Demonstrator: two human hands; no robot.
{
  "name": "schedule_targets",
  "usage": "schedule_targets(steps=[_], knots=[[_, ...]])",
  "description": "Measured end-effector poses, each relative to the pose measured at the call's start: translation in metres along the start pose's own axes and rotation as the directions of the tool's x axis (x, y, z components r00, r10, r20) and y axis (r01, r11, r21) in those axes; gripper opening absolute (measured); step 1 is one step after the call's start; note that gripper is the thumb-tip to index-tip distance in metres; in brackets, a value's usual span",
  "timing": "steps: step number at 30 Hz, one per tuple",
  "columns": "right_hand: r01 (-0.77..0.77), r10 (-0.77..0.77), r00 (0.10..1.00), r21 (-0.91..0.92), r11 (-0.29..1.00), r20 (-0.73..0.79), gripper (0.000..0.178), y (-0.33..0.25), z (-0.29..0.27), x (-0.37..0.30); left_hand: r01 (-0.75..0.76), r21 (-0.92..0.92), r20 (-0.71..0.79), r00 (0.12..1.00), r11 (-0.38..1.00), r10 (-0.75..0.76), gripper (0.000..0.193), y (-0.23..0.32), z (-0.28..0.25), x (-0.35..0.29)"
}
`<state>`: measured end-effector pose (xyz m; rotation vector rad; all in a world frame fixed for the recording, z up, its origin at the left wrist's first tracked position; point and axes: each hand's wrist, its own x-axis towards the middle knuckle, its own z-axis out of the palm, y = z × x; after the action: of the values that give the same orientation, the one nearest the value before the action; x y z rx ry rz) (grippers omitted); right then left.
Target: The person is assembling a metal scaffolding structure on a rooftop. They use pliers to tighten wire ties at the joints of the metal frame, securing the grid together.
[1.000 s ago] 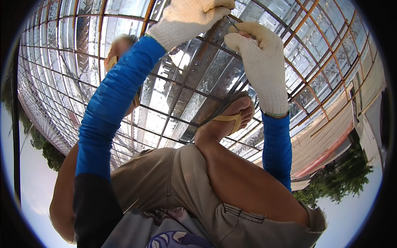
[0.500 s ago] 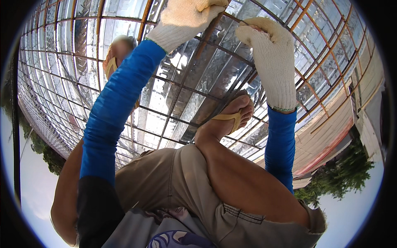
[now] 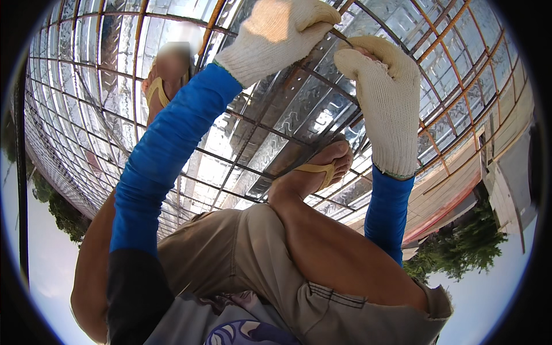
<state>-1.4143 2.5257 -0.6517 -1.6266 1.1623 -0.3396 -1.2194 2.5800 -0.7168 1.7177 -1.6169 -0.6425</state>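
Both my hands wear off-white knitted gloves, with blue sleeves on the forearms. My left hand, at the top middle, is closed in a pinch. Facing it, my right hand is closed too, its thumb and fingers pressed together. A short, thin dark wire spans the narrow gap between the two sets of fingertips; its ends are hidden in the gloves. Just below the hands lies a grid of rusty steel rebar, its bars crossing over shiny ribbed metal decking.
My feet in yellow flip-flops rest on the grid, one beneath my right hand, the other further left. Rebar continues to the right. Wooden boards border the decking there, with trees beyond.
Both hands have shifted slightly right and lower in the picture. My left fingertips are nearer the right glove. Both hands stay closed, and the view has tilted a little.
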Motion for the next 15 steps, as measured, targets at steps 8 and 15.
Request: schedule_targets(steps=[8,15], knots=[[-0.020,0.041,0.985,-0.128,0.992,0.167,0.033,-0.003,-0.021,0.020,0.003,0.020,0.110,0.994,1.000,-0.005,0.022,-0.001,-0.004,0.000],[0.115,-0.053,0.966,-0.238,0.964,0.253,0.035,0.004,-0.029,0.041,0.064,-0.027,0.220,0.974,0.998,-0.056,0.025,-0.002,-0.010,0.005]])
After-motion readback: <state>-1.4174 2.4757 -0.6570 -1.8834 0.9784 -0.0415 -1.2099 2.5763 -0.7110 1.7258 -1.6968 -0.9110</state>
